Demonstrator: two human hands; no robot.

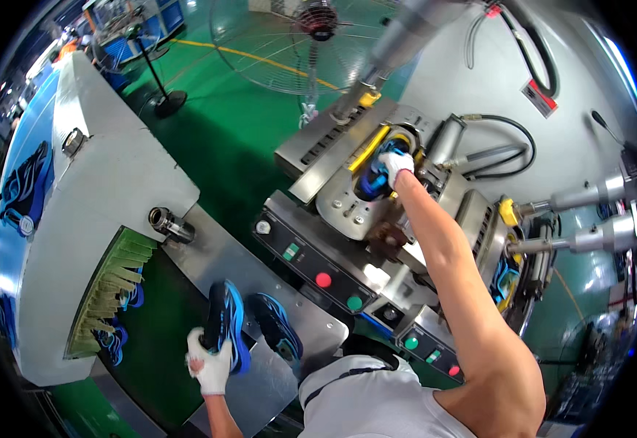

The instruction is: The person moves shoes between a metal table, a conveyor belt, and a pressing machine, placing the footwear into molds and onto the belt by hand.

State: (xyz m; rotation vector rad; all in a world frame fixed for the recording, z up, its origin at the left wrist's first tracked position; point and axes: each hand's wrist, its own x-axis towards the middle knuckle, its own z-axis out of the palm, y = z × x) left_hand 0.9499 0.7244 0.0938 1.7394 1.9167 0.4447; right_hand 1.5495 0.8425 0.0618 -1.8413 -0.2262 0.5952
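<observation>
My left hand, in a white glove, is closed round the heel end of a black and blue sports shoe above a metal ledge. Beside it on that ledge rests a second black and blue shoe. My right hand, also gloved in white, reaches far forward into the press machine. Its fingers grip the upper of a blue shoe seated in the machine's mould between yellow pads. The fingertips there are partly hidden and slightly blurred.
Control panels with red and green buttons line the machine's front. Another shoe sits in the right-hand station. On the left, a grey housing has a green strip curtain with shoes behind it. A large fan stands beyond.
</observation>
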